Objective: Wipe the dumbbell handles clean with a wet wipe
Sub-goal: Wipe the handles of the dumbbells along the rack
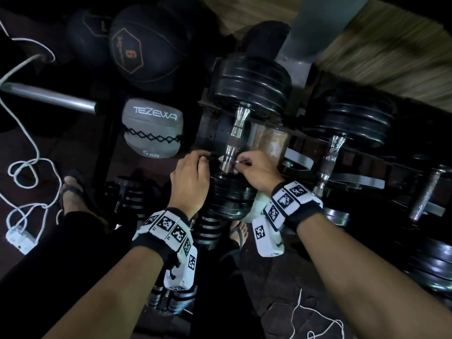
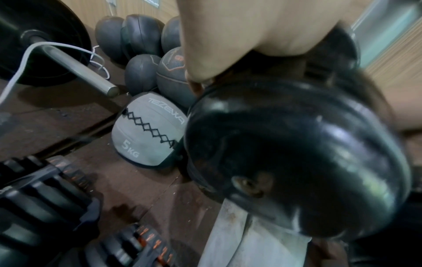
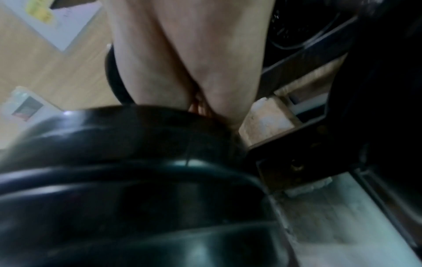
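Observation:
A black-plated dumbbell (image 1: 252, 84) lies on a rack, its chrome handle (image 1: 233, 140) pointing toward me. A white wet wipe (image 1: 236, 162) is looped round the handle's near end and is mostly hidden. My right hand (image 1: 241, 162) pinches one white end at the handle's right side. On the other side of the handle my left hand (image 1: 204, 157) has its fingers curled where a bit of white shows. In the left wrist view the left hand (image 2: 239, 36) sits above the near plate (image 2: 297, 153). The right wrist view shows only the right hand (image 3: 194, 63) behind a blurred plate (image 3: 137, 180).
A second dumbbell's handle (image 1: 330, 157) and a third bar (image 1: 428, 192) lie on the rack to the right. A grey 5 kg ball (image 1: 152, 128), dark medicine balls (image 1: 127, 52), a barbell end (image 1: 49, 96), white cable (image 1: 24, 167) and floor dumbbells (image 1: 132, 192) are at the left.

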Available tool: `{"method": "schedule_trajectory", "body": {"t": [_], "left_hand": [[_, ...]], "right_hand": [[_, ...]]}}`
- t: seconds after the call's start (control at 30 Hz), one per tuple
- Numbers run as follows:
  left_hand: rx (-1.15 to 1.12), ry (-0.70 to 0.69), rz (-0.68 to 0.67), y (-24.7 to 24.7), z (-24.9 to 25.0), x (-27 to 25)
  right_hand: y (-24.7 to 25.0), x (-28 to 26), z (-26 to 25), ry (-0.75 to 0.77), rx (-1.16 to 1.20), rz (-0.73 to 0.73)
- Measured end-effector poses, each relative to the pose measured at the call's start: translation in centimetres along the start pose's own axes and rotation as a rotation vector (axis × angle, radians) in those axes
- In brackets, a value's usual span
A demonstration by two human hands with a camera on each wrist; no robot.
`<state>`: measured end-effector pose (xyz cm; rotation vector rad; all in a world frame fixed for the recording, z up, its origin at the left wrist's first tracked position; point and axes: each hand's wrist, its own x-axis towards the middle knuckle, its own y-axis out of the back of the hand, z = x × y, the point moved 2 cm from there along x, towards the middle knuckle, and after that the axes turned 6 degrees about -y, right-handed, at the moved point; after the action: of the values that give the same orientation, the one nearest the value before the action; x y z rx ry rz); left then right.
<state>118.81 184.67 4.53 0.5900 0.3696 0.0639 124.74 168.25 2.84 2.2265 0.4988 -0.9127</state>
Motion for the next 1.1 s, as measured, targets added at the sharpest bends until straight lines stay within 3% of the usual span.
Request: {"method": "schedule_trajectory", "body": {"t": [0.17, 0.3, 0.37, 0.53, 0.57, 0.63, 0.7, 0.97, 1.1], "left_hand": [[0.012, 0.047, -0.114, 0.0, 0.2, 1.0], [0.091, -0.022, -0.336, 0.6, 1.1, 1.7], [0.118, -0.057, -0.386, 1.5, 1.5, 2.3], [0.237, 0.010, -0.133, 2.7, 0.7, 5.9], [0.235, 0.059, -0.179, 2.2, 0.5, 6.5], [0.104, 0.154, -0.417, 0.7, 0.3, 7.1], [0.029, 0.163, -0.561, 0.0, 0.5, 7.2], [0.285, 0.007, -0.467, 0.8, 1.2, 6.1], [0.138, 0.063, -0.533, -0.2, 1.1, 6.5]], "right_hand": [[1.1, -2.3, 0.5, 0.133, 0.051, 0.026], [0.8, -3.3, -0.7, 0.207, 0.142, -0.062], [0.5, -3.3, -0.4, 0.190, 0.247, -0.036], [-0.2, -4.3, 1.6, 0.042, 0.508, 0.141], [-0.4, -4.6, 1.8, 0.040, 0.504, 0.163], [-0.8, -4.7, 1.8, 0.048, 0.490, 0.187], [-0.8, -4.5, 1.7, 0.038, 0.512, 0.196], [-1.4, -4.5, 1.2, 0.005, 0.529, 0.230], [-1.6, -4.5, 1.0, -0.023, 0.523, 0.215]]}}
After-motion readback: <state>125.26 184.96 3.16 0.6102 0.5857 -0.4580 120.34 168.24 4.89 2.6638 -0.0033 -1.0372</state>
